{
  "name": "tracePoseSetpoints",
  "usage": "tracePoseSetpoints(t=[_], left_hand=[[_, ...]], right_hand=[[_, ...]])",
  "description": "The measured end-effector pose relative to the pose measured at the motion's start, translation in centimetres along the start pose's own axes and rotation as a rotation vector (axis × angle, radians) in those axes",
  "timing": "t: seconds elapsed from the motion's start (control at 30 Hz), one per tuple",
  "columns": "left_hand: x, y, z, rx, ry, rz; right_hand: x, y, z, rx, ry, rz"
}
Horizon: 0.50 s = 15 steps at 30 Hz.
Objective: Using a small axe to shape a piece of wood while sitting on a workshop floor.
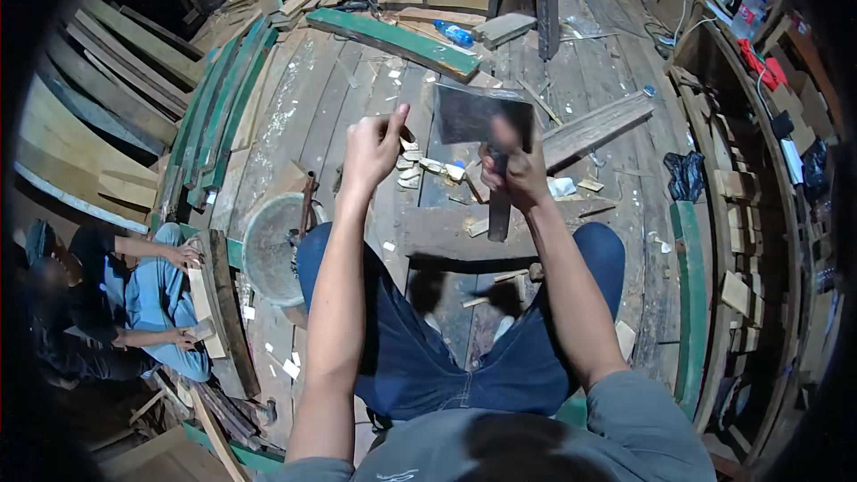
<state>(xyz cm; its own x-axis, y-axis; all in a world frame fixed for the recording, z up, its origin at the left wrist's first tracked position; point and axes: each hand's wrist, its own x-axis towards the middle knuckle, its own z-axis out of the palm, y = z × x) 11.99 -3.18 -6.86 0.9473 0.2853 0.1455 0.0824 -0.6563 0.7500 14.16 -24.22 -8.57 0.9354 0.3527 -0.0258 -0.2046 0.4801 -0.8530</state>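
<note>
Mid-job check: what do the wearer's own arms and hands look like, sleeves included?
The left hand and right hand are ungloved, with no watch or bracelet visible. Grey short sleeves leave both forearms bare.

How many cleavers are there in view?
1: the cleaver gripped in the right hand, its broad dark blade beyond the fist. Others may be hidden.

Our plank flr (308, 98), wood scraps (410, 175) mid-frame
On it we see green beam (393, 42) upper ctr, blue btl (455, 34) nearby, basin (265, 245) ctr-left.
</note>
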Motion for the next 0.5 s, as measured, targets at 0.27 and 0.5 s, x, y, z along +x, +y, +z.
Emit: tracePoseSetpoints(t=[0.27, 0.5], left_hand=[[-4.8, -15.1, 15.5, 0.594, -0.396, -0.697], [-12.3, -19.2, 16.8, 0.710, -0.157, -0.657]], right_hand=[[3.1, 7.8, -2.1, -0.929, 0.131, -0.324], [1.6, 14.6, -4.0, -1.242, 0.027, -0.028]])
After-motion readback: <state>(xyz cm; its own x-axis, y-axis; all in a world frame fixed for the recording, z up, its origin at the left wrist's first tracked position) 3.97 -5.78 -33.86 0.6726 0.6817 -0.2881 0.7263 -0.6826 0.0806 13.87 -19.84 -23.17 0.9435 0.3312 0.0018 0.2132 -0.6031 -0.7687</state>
